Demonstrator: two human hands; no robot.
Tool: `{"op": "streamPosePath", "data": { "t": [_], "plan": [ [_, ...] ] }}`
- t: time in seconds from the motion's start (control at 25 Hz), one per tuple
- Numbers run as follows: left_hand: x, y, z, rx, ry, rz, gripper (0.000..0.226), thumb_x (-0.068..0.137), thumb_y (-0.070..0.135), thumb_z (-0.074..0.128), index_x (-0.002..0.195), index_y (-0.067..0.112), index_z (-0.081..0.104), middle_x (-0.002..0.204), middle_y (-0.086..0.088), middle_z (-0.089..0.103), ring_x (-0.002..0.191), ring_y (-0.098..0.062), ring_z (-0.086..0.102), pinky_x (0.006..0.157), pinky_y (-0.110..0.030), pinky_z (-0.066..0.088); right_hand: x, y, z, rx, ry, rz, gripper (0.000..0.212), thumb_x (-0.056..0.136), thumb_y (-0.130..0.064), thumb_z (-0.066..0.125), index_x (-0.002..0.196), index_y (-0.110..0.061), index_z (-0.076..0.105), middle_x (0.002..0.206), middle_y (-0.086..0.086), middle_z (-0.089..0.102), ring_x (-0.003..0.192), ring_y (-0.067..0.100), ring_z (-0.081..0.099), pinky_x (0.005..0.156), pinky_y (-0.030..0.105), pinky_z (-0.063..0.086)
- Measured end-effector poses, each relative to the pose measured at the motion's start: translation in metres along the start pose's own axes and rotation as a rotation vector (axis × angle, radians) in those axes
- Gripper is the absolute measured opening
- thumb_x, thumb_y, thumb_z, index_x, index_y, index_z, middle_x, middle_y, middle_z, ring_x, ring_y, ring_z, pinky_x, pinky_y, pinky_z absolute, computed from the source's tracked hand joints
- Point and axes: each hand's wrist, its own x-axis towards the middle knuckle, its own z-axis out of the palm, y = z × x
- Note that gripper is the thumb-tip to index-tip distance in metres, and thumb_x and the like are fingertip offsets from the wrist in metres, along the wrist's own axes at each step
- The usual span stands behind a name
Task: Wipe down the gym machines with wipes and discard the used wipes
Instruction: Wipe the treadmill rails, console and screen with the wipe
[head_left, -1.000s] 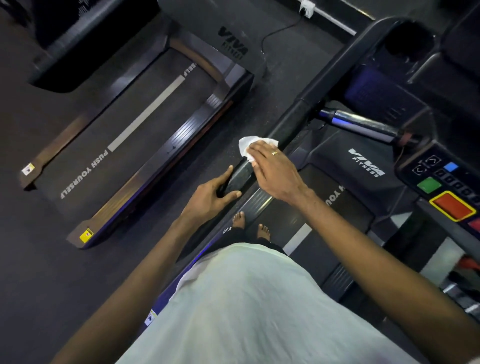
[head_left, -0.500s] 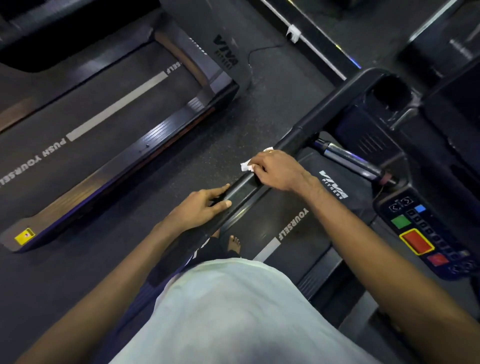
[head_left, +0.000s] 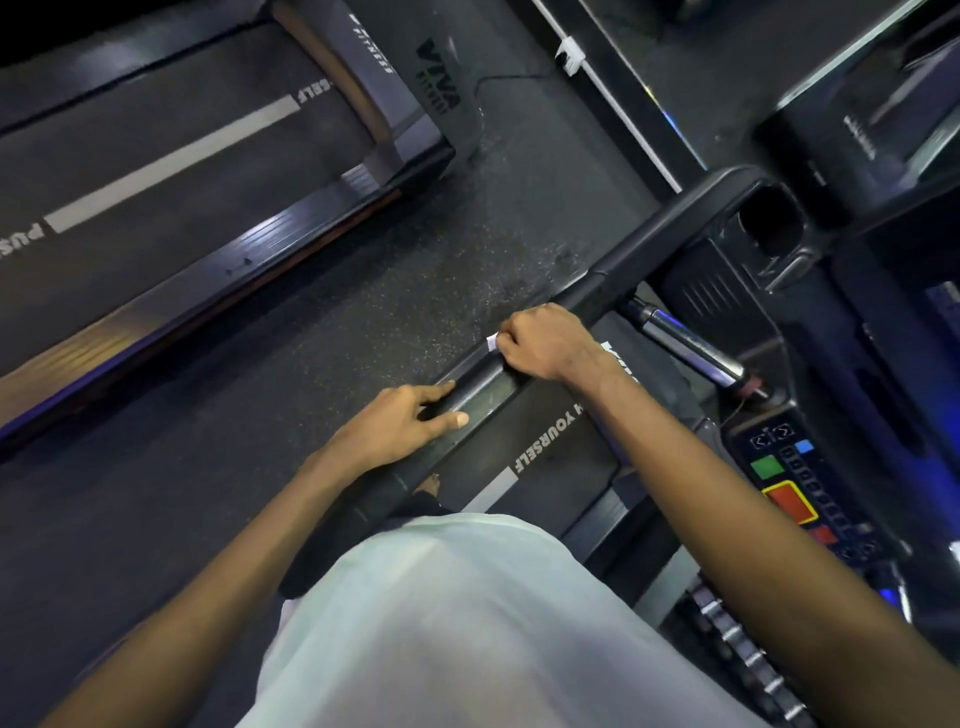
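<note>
I stand on a black treadmill beside its left handrail (head_left: 613, 283), a dark bar running diagonally from lower left to upper right. My right hand (head_left: 545, 345) is curled over the rail and grips a white wipe (head_left: 492, 341), of which only a small corner shows at the knuckles. My left hand (head_left: 402, 423) rests on the same rail a little lower, fingers straight along it and thumb laid on top. The belt (head_left: 550, 441) under the rail reads "YOURSELF".
The console (head_left: 795, 478) with green, red and blue buttons sits at the right, above it a chrome grip bar (head_left: 691, 348) and a cup holder (head_left: 769, 223). A second treadmill (head_left: 171, 171) lies to the left across a strip of speckled rubber floor (head_left: 395, 291).
My right hand has closed round the rail, so the wipe is now almost hidden. The view has shifted, and my left hand stays on the rail.
</note>
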Motion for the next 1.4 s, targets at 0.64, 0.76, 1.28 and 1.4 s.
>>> {"op": "streamPosePath", "data": {
  "t": [0.64, 0.76, 1.28, 1.4],
  "plan": [
    [0.009, 0.007, -0.016, 0.068, -0.068, 0.010, 0.071, 0.082, 0.059, 0.068, 0.145, 0.033, 0.046, 0.144, 0.007, 0.052, 0.128, -0.013, 0.053, 0.099, -0.026, 0.042, 0.001, -0.018, -0.004, 0.087, -0.037, 0.077, 0.035, 0.092, -0.029, 0.040, 0.078, -0.006, 0.064, 0.091, 0.018, 0.072, 0.089, 0.035, 0.066, 0.089, 0.037, 0.045],
    [0.009, 0.010, -0.011, 0.030, -0.031, 0.060, 0.065, 0.086, 0.053, 0.068, 0.145, 0.038, 0.045, 0.146, 0.011, 0.050, 0.131, -0.009, 0.050, 0.107, -0.030, 0.042, -0.018, -0.005, 0.014, 0.164, 0.227, 0.091, 0.037, 0.090, -0.028, 0.038, 0.088, -0.013, 0.073, 0.096, 0.007, 0.075, 0.093, 0.025, 0.066, 0.097, 0.036, 0.042],
    [0.012, 0.044, 0.008, 0.114, 0.143, 0.117, 0.052, 0.098, 0.036, 0.058, 0.147, 0.032, 0.043, 0.144, 0.016, 0.048, 0.125, 0.003, 0.048, 0.103, -0.013, 0.037, -0.069, -0.032, 0.072, 0.994, 0.441, 0.476, 0.066, 0.107, -0.035, 0.031, 0.159, -0.010, -0.001, 0.167, 0.004, -0.004, 0.153, 0.013, -0.004, 0.114, 0.007, -0.004],
    [0.016, 0.049, 0.014, 0.191, 0.153, 0.194, 0.053, 0.099, 0.027, 0.057, 0.149, 0.028, 0.040, 0.149, 0.013, 0.044, 0.135, -0.004, 0.044, 0.113, -0.029, 0.038, -0.078, -0.046, 0.083, 1.381, 0.373, 0.523, 0.057, 0.107, -0.039, 0.032, 0.154, -0.009, 0.022, 0.159, 0.008, 0.030, 0.144, 0.017, 0.030, 0.117, 0.026, 0.023]
  ]
}}
